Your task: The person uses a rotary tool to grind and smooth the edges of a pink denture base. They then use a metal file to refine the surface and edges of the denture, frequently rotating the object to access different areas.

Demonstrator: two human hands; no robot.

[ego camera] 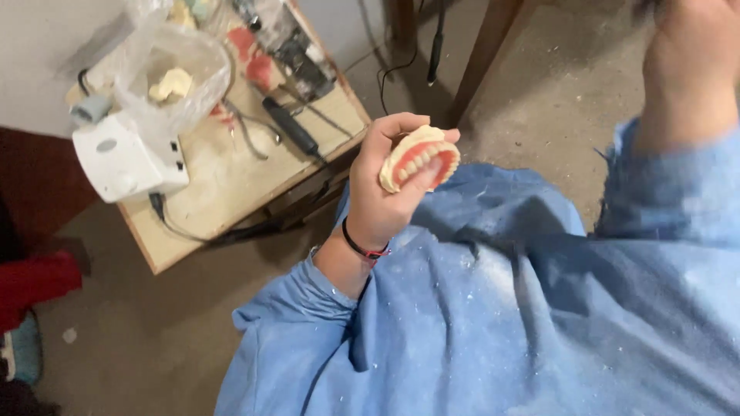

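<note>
My left hand (379,192) is raised over my lap and grips a denture model (420,156), pink gums with a row of white teeth on a cream base, between thumb and fingers. A dark cord bracelet circles that wrist. My right hand (690,54) is lifted at the upper right edge, partly cut off, so what it holds, if anything, is hidden. Both arms wear blue dusty sleeves.
A small wooden table (223,185) stands at the left with a white boxy device (127,158), a clear plastic bag (173,73) holding cream pieces, a black handpiece (291,125), pink wax bits and cables. Wooden legs (482,54) rise behind. Red cloth (35,281) lies at far left.
</note>
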